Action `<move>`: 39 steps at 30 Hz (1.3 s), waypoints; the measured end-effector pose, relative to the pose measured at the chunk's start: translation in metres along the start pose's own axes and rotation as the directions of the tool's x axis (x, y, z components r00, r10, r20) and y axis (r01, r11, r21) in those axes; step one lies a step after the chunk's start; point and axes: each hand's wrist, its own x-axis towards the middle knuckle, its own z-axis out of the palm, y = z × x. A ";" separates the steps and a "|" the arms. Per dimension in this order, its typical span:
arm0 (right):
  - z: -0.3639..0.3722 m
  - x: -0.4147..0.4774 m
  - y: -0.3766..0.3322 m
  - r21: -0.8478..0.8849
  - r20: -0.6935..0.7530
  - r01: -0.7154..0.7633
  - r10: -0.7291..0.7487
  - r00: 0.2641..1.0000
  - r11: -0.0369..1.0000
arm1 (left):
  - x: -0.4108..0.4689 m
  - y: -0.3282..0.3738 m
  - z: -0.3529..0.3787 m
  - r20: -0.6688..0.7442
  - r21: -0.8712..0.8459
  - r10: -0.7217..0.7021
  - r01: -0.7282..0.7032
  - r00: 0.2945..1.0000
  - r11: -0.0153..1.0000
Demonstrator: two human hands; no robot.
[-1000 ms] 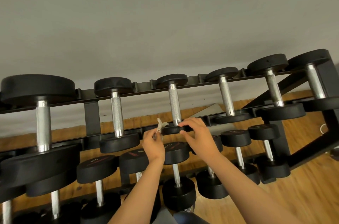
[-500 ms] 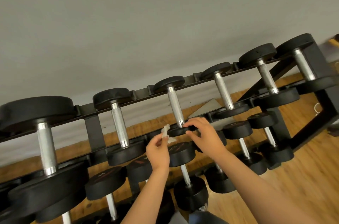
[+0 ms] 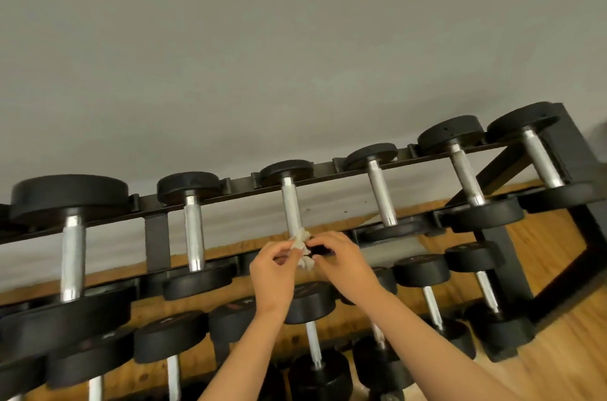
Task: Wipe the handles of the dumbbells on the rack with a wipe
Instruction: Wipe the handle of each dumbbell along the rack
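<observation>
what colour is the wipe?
White, maybe slightly off-white. The wipe shows best in the head view, pinched by the left hand at a dumbbell handle.

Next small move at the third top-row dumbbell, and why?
Probably slide the wipe up the handle: the left hand pinches it at the handle's lower end, the right hand holds the near head, and the shaft above is uncovered.

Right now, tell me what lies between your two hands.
In the head view, the crumpled white wipe, pinched by the left hand, against the lower end of the dumbbell handle; the right hand grips the dumbbell head below it.
</observation>
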 end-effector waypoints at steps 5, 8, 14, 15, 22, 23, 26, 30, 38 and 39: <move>-0.053 -0.014 0.027 0.195 0.048 0.003 -0.012 0.999 0.981 | -0.021 0.033 0.058 0.049 -0.076 -0.045 0.049 0.998 0.996; -0.088 -0.018 0.039 0.257 0.074 -0.002 -0.017 0.997 0.967 | -0.027 0.049 0.088 0.062 -0.128 -0.079 0.086 0.995 0.988; -0.127 -0.021 0.057 0.291 0.022 0.007 -0.013 1.000 0.957 | -0.031 0.072 0.122 0.204 -0.074 -0.035 0.052 0.978 0.996; -0.131 -0.020 0.060 0.293 0.001 -0.012 0.012 1.000 0.956 | -0.029 0.073 0.126 0.231 -0.055 -0.035 0.049 0.972 0.997; -0.151 -0.017 0.085 0.124 -0.144 -0.128 0.146 0.979 0.984 | -0.015 0.080 0.155 0.332 0.008 -0.021 0.020 0.943 1.000; -0.152 -0.017 0.089 0.084 -0.145 -0.162 0.173 0.974 0.983 | -0.013 0.075 0.156 0.328 0.055 -0.005 -0.014 0.944 0.998; -0.152 -0.015 0.097 -0.015 -0.111 -0.256 0.252 0.961 0.967 | -0.005 0.061 0.158 0.363 0.192 0.042 -0.119 0.931 0.974; -0.148 -0.010 0.090 -0.057 -0.155 -0.285 0.273 0.949 0.957 | 0.008 0.054 0.159 0.440 0.235 0.084 -0.205 0.894 0.950; -0.142 -0.008 0.090 -0.108 -0.185 -0.154 0.132 0.974 0.982 | 0.009 0.043 0.159 0.445 0.193 0.127 -0.234 0.886 0.953; -0.143 -0.009 0.091 -0.099 -0.169 -0.147 0.129 0.977 0.984 | 0.007 0.042 0.160 0.433 0.205 0.141 -0.250 0.890 0.946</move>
